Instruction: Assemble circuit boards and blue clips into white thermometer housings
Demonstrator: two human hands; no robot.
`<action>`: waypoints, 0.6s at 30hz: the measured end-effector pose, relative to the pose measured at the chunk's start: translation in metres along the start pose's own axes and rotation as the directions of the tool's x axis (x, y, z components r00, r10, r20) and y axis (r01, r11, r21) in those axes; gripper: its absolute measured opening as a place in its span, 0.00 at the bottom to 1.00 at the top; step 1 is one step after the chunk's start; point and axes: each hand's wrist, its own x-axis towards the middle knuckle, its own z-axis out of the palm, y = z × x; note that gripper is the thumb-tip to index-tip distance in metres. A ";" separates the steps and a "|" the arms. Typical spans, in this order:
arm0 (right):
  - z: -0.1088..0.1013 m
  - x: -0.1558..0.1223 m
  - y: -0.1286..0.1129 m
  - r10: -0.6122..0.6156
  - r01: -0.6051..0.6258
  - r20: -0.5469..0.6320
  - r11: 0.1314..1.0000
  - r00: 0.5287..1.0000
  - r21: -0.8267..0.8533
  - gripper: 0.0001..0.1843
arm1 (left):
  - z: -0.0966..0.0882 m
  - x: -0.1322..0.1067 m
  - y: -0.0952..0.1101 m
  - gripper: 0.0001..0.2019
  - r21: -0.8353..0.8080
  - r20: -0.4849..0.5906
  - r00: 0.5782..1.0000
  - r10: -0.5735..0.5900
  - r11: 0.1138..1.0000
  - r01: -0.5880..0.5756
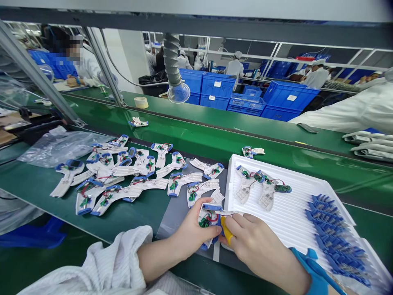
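My left hand [192,229] grips a white and blue half-shell [210,215] with a green circuit board and red wires inside, at the near edge of the bench. My right hand [254,241] is closed on a small yellow tool [226,230], its tip against that shell. Just right of my hands lies a white ribbed tray [294,205]. Two more wired shells [260,186] rest on it, along with rows of small blue parts [334,233].
Several open shells [123,176] lie spread on the green bench to the left, beside a clear plastic bag [58,145]. Behind runs a green conveyor [215,135] with stray shells and a tape roll [141,102]. Blue crates [288,98] and workers in white stand beyond.
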 end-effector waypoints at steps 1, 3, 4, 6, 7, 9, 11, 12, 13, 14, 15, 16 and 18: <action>0.001 0.000 0.002 0.023 -0.023 0.005 1.000 1.000 0.009 0.08 | -0.001 0.002 0.000 0.29 0.001 -0.006 1.000 -0.002 1.000 0.002; 0.002 -0.002 0.009 0.090 -0.090 -0.008 0.995 0.996 0.042 0.08 | -0.005 0.006 0.003 0.26 -0.012 -0.018 1.000 -0.012 1.000 0.012; 0.002 -0.005 0.013 0.130 -0.127 -0.037 0.990 0.991 0.064 0.09 | -0.007 0.008 0.005 0.25 -0.016 -0.023 1.000 -0.014 1.000 0.013; 0.001 -0.016 0.025 0.220 -0.209 -0.133 0.973 0.966 0.096 0.10 | -0.011 0.012 0.010 0.24 -0.001 -0.031 0.999 -0.009 1.000 0.009; 0.000 -0.025 0.031 0.268 -0.253 -0.184 0.962 0.946 0.104 0.10 | -0.012 0.016 0.013 0.24 0.013 -0.036 0.999 -0.005 1.000 0.005; -0.002 -0.047 0.045 0.365 -0.348 -0.250 0.931 0.897 0.111 0.09 | -0.014 0.033 0.022 0.24 0.057 -0.065 0.998 0.014 0.998 -0.011; -0.002 -0.071 0.055 0.464 -0.456 -0.261 0.885 0.846 0.096 0.10 | -0.012 0.064 0.037 0.25 0.126 -0.123 0.991 0.057 0.991 -0.041; -0.002 -0.084 0.059 0.507 -0.505 -0.259 0.859 0.822 0.077 0.11 | -0.011 0.084 0.048 0.25 0.171 -0.154 0.985 0.083 0.984 -0.056; -0.001 -0.095 0.062 0.543 -0.549 -0.254 0.834 0.801 0.051 0.13 | -0.009 0.108 0.061 0.23 0.223 -0.180 0.977 0.114 0.972 -0.072; -0.001 -0.106 0.063 0.569 -0.584 -0.251 0.812 0.783 0.019 0.14 | -0.007 0.132 0.074 0.21 0.279 -0.198 0.969 0.145 0.956 -0.086; -0.001 -0.116 0.063 0.587 -0.609 -0.250 0.793 0.770 -0.013 0.15 | -0.005 0.156 0.089 0.17 0.340 -0.205 0.965 0.163 0.937 -0.086; -0.001 -0.125 0.062 0.601 -0.628 -0.249 0.777 0.759 -0.039 0.16 | -0.003 0.179 0.103 0.15 0.403 -0.208 0.962 0.174 0.912 -0.078; -0.004 -0.141 0.058 0.633 -0.664 -0.241 0.745 0.736 -0.070 0.17 | 0.001 0.213 0.127 0.16 0.537 -0.207 0.958 0.200 0.841 -0.059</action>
